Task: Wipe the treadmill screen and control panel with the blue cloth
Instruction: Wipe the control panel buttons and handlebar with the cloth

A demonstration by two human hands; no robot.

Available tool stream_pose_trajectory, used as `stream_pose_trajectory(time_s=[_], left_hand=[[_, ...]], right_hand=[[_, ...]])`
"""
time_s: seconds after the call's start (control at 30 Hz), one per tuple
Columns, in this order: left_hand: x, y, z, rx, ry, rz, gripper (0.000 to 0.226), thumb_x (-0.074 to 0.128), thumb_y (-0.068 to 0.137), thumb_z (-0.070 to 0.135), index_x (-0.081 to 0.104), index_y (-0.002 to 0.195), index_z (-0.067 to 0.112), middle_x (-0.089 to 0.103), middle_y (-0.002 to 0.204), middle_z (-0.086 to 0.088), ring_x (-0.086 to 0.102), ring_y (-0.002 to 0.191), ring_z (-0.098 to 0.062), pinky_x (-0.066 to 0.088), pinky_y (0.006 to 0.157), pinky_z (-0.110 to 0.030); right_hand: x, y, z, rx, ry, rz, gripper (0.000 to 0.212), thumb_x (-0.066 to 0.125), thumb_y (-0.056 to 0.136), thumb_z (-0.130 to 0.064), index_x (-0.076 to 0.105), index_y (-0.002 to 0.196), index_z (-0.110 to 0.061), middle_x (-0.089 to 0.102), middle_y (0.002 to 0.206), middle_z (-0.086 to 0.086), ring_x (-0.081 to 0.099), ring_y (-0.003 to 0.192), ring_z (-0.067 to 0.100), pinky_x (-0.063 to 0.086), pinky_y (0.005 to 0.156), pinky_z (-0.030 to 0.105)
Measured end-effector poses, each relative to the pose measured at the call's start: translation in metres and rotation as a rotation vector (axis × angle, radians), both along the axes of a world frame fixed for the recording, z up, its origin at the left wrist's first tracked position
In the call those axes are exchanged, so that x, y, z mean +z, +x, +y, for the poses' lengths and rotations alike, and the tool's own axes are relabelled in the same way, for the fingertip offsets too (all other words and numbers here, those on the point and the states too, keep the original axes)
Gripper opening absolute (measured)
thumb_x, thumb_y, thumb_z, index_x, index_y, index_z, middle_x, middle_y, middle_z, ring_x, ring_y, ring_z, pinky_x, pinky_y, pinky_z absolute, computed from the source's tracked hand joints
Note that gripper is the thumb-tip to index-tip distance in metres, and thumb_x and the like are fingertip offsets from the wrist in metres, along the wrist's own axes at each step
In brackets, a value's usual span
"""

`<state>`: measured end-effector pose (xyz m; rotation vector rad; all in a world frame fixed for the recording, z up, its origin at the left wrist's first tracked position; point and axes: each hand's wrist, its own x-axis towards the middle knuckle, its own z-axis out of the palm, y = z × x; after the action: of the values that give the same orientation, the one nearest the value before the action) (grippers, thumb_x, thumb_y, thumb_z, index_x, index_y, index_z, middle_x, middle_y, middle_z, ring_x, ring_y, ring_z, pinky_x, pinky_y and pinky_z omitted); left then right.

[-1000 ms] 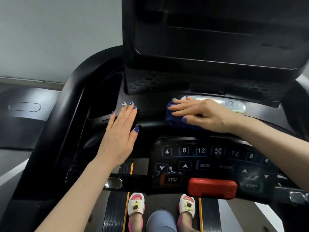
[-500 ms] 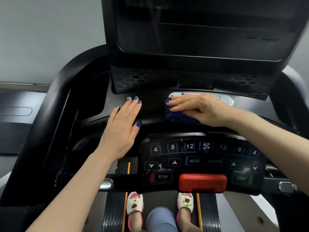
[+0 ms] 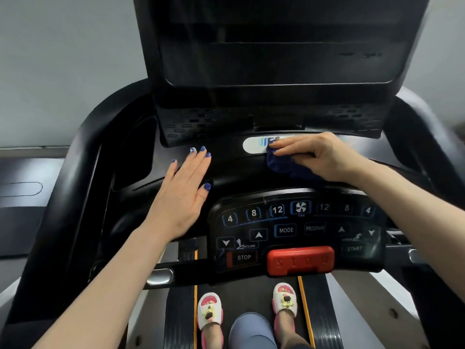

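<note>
On console ledge below screen [image 3: 276, 46] | right hand [image 3: 324, 154] pressing bunched blue cloth [image 3: 281, 166] against ledge, fingers curled over it, at edge of white logo strip [image 3: 254, 145] | left hand [image 3: 182, 192] flat, fingers straight, resting on ledge beside | control panel [image 3: 297, 230] just below, untouched.

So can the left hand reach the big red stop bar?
Probably yes. The left hand lies flat on the console, holding nothing, and nothing sits between it and the red stop bar nearby.
</note>
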<state>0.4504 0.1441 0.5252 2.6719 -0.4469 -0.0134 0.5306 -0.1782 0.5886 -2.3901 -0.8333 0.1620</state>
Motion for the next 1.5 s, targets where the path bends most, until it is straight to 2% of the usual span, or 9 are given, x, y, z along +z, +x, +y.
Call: stream_pose_trajectory(time_s=[0.17,0.3,0.4,0.6,0.87,1.0,1.27,1.4,1.5], left_hand=[[0.007,0.018,-0.012,-0.093,0.036,0.012,0.065,0.013,0.100,0.046,0.007,0.161,0.025,-0.005,0.166,0.016,-0.014,0.151,0.003,-0.008,0.124,-0.029],[0.002,0.024,-0.013,-0.106,0.033,0.010,0.063,0.015,0.101,0.045,0.010,0.161,0.024,-0.003,0.166,0.016,-0.009,0.152,0.001,-0.001,0.125,-0.033],[-0.001,0.024,-0.012,-0.110,0.012,-0.003,0.062,0.019,0.102,0.042,0.014,0.161,0.024,0.000,0.167,0.016,-0.005,0.153,-0.001,0.002,0.125,-0.035],[-0.006,0.024,-0.012,-0.102,0.025,-0.041,0.059,0.024,0.104,0.039,0.018,0.161,0.022,0.005,0.167,0.013,0.002,0.155,-0.006,0.008,0.126,-0.040],[-0.008,0.024,-0.012,-0.096,0.048,-0.052,0.059,0.024,0.105,0.037,0.017,0.161,0.022,0.005,0.168,0.012,0.002,0.155,-0.007,0.007,0.126,-0.037],[-0.008,0.025,-0.011,-0.098,0.081,-0.061,0.059,0.024,0.105,0.037,0.016,0.161,0.022,0.005,0.168,0.010,0.002,0.155,-0.007,0.007,0.126,-0.037],[-0.011,0.025,-0.012,-0.096,0.093,-0.096,0.058,0.027,0.105,0.035,0.020,0.160,0.020,0.010,0.168,0.007,0.006,0.155,-0.010,0.005,0.126,-0.033],[-0.010,0.026,-0.011,-0.104,0.100,-0.094,0.059,0.027,0.104,0.034,0.021,0.160,0.019,0.011,0.168,0.006,0.006,0.155,-0.011,0.003,0.126,-0.032],[-0.010,0.025,-0.012,-0.098,0.103,-0.099,0.058,0.028,0.104,0.034,0.020,0.160,0.018,0.011,0.168,0.005,0.006,0.155,-0.011,0.003,0.126,-0.032]], right_hand=[[0.004,-0.003,-0.019,-0.145,0.059,-0.010,0.048,0.065,0.088,0.006,0.064,0.128,-0.021,0.052,0.134,-0.020,0.047,0.126,-0.006,0.031,0.108,0.008],[-0.010,0.004,-0.005,0.012,-0.041,-0.024,0.045,0.072,0.086,-0.004,0.065,0.129,-0.014,0.052,0.143,-0.005,0.044,0.136,0.009,0.031,0.115,0.025],[-0.009,0.009,-0.017,0.018,-0.034,0.011,0.041,0.070,0.087,0.000,0.066,0.126,-0.012,0.052,0.139,-0.009,0.041,0.136,0.005,0.027,0.117,0.020],[-0.011,0.027,0.032,0.049,-0.030,-0.002,0.034,0.059,0.096,-0.006,0.063,0.129,-0.008,0.051,0.144,0.004,0.038,0.139,0.012,0.025,0.121,0.034],[-0.008,0.034,0.030,0.076,-0.094,-0.011,0.035,0.054,0.100,-0.013,0.059,0.135,-0.011,0.045,0.148,-0.003,0.035,0.142,0.010,0.023,0.122,0.041],[-0.008,0.032,0.055,0.105,-0.202,-0.037,0.041,0.049,0.103,-0.020,0.049,0.144,-0.016,0.037,0.156,-0.001,0.027,0.146,0.013,0.013,0.119,0.023],[-0.009,0.040,0.046,0.106,-0.192,-0.064,0.041,0.046,0.100,-0.023,0.055,0.139,-0.016,0.047,0.149,0.001,0.038,0.141,0.017,0.027,0.119,0.042],[-0.006,0.029,0.041,0.269,-0.187,0.063,0.057,0.021,0.103,-0.050,0.044,0.146,-0.021,0.030,0.159,-0.006,0.014,0.150,0.008,0.003,0.124,0.034],[0.004,0.029,0.010,0.302,-0.137,0.194,0.072,0.010,0.098,-0.066,0.043,0.147,-0.025,0.022,0.161,-0.011,0.004,0.151,0.005,-0.003,0.124,0.041]])
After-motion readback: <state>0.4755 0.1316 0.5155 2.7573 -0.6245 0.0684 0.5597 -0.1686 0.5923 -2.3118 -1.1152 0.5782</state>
